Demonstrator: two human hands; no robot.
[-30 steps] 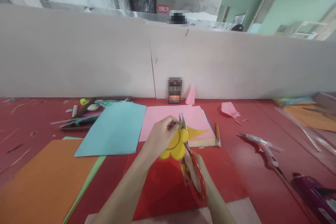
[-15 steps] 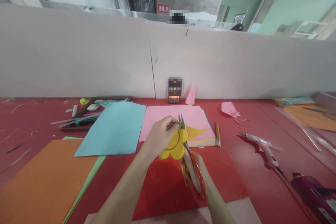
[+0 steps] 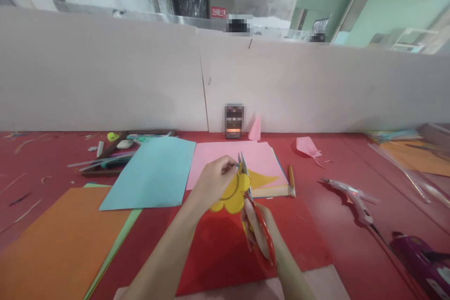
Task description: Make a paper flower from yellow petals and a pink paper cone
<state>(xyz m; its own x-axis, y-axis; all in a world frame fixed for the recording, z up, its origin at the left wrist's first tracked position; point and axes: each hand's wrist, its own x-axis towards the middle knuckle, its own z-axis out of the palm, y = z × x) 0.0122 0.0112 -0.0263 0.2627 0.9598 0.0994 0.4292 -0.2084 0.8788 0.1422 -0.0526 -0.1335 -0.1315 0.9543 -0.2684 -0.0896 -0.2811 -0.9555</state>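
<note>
Pinched between the fingers of my left hand point(image 3: 218, 176) is a yellow paper flower point(image 3: 232, 198) with scalloped edges and a curved dark line drawn on it. My right hand point(image 3: 258, 222) is closed around the handles of red-handled scissors point(image 3: 269, 246). The blades point up and away, slightly apart, at the flower's right edge. A pointed strip of yellow paper point(image 3: 262, 178) sticks out to the right behind the blades. Below both hands lies a red paper sheet point(image 3: 218, 248). The fingertips of my left hand are partly hidden near the blade tips.
Pink paper point(image 3: 207, 152) lies on a book ahead, beside a blue sheet point(image 3: 151, 173) and orange paper point(image 3: 66, 234). A brown tray point(image 3: 101, 172) holds tools. On the right are a glue gun point(image 3: 351, 197), a purple device point(image 3: 418, 258) and a folded pink piece point(image 3: 307, 146).
The yellow flower has shifted slightly left and turned a little against the blades. Both hands stay in nearly the same place.
</note>
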